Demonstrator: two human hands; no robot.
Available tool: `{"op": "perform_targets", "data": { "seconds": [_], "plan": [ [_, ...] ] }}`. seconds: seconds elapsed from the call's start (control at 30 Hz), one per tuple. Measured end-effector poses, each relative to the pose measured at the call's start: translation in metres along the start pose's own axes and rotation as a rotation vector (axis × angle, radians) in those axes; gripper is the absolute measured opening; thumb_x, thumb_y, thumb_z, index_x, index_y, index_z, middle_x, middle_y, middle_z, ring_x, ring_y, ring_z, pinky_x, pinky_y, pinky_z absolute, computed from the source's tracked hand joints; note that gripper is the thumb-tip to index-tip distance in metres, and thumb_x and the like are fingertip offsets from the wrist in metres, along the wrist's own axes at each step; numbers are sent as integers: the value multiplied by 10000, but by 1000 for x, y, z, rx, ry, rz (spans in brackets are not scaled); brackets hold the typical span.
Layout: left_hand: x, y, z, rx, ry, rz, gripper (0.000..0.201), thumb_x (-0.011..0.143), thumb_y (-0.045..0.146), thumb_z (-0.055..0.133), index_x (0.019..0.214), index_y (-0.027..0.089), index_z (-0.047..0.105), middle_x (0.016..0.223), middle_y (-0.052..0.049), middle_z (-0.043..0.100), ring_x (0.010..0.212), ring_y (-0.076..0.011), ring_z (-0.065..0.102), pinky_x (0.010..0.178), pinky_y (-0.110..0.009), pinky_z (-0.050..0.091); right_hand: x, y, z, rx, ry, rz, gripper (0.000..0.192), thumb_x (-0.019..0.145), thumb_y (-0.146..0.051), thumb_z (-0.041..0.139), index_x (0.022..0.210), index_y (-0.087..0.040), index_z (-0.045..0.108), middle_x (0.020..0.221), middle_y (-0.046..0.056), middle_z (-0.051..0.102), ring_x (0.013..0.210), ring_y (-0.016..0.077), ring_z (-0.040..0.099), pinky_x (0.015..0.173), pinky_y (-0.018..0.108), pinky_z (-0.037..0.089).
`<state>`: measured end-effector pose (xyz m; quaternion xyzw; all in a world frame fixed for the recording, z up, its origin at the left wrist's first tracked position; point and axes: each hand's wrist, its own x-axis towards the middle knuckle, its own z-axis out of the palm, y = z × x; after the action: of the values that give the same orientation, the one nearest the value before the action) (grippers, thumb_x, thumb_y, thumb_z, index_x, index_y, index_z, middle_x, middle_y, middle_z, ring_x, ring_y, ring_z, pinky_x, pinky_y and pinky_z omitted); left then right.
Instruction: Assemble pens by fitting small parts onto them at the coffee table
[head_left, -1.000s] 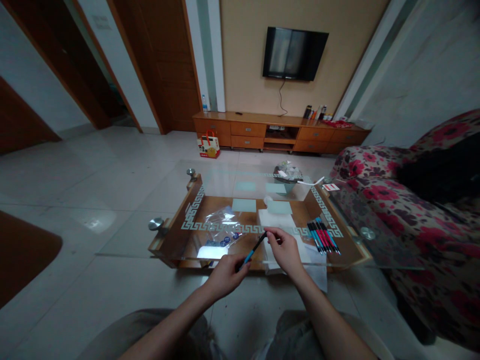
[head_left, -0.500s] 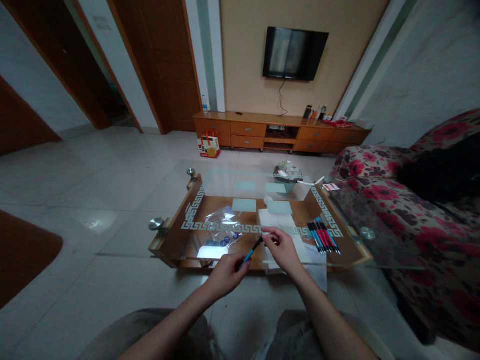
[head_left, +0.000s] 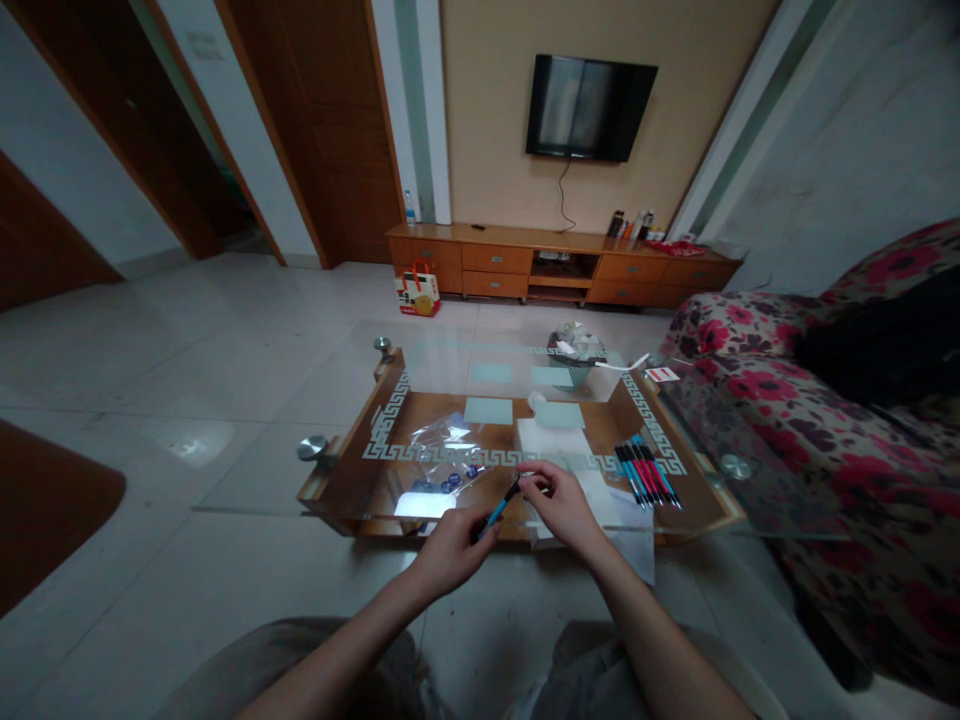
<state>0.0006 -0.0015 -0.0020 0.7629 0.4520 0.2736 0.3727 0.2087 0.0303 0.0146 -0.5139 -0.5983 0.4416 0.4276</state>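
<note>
A seated person works over the near edge of a glass-topped coffee table (head_left: 352, 400), holding a blue-and-black pen (head_left: 501, 508) between both hands just above the glass. The left hand (head_left: 452, 548) is closed around the pen's lower barrel, fingers pressed together on it; the right hand (head_left: 559, 503) pinches the pen's upper tip between thumb and fingertips, though what small part, if any, sits in that pinch is too small to tell. Near the table's right edge, a row of finished-looking pens (head_left: 646, 472), red, blue and black, lies side by side, suggesting several are already done. A clear plastic bag (head_left: 444, 450) with small blue pieces rests towards the left of the top, and white paper sheets (head_left: 551, 440) lie beneath the right hand, so the work appears partway through, with loose parts left. A floral sofa (head_left: 810, 420) stands beside the table's right end.
</note>
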Motion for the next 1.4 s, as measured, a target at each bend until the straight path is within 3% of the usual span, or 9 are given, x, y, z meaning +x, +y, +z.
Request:
{"op": "perform_targets", "data": {
  "seconds": [0.17, 0.37, 0.47, 0.63, 0.87, 1.03, 1.4],
  "plan": [
    [0, -2, 1, -4, 25, -2, 222, 925, 299, 487, 864, 159, 649, 676, 5, 596, 621, -133, 515, 579, -226, 340, -1, -4, 0, -21, -17, -4, 267, 849, -315, 597, 1057, -166, 671, 883, 57, 721, 804, 180, 665, 697, 280, 505],
    [1, -1, -1, -78, 114, 57, 350, 897, 188, 493, 1234, 211, 585, 1071, -66, 684, 923, -189, 625, 823, -296, 470, -4, -11, 2, -40, -104, 6, 257, 831, -278, 601, 1053, -168, 670, 923, 58, 717, 821, 176, 668, 687, 270, 502],
    [0, 0, -2, -75, 144, 82, 388, 880, 170, 517, 1259, 234, 566, 1166, -67, 656, 1016, -196, 611, 899, -320, 470, -7, -14, 5, -37, -184, 20, 258, 823, -250, 605, 1061, -165, 660, 896, 48, 716, 778, 160, 662, 674, 257, 493],
    [-1, 3, -3, -62, 114, 73, 422, 886, 204, 548, 1307, 238, 536, 1121, -70, 665, 948, -195, 627, 849, -328, 504, -11, -13, 9, 8, -281, 64, 291, 814, -235, 630, 1100, -178, 624, 836, 28, 714, 725, 151, 657, 645, 244, 480],
    [3, 3, -3, -109, 124, 151, 366, 959, 231, 457, 1310, 242, 560, 1288, -83, 622, 1194, -213, 569, 1049, -388, 433, -8, -9, 8, 52, -232, 37, 292, 863, -385, 631, 1068, -184, 580, 848, 30, 704, 780, 168, 674, 700, 273, 493],
    [3, 4, -3, -80, 143, 130, 355, 941, 208, 470, 1273, 246, 589, 1249, -72, 643, 1153, -203, 588, 1018, -364, 449, -3, -2, 7, 94, -157, 45, 316, 913, -449, 543, 1068, -177, 590, 855, 49, 705, 841, 177, 675, 784, 311, 510],
    [0, 13, -8, 17, 101, 94, 196, 932, 272, 501, 1050, 223, 650, 974, -41, 669, 879, -173, 606, 815, -278, 465, -3, -2, 5, 41, -134, 50, 317, 926, -440, 512, 1069, -172, 602, 874, 58, 713, 816, 170, 664, 739, 295, 508]
  ]
}}
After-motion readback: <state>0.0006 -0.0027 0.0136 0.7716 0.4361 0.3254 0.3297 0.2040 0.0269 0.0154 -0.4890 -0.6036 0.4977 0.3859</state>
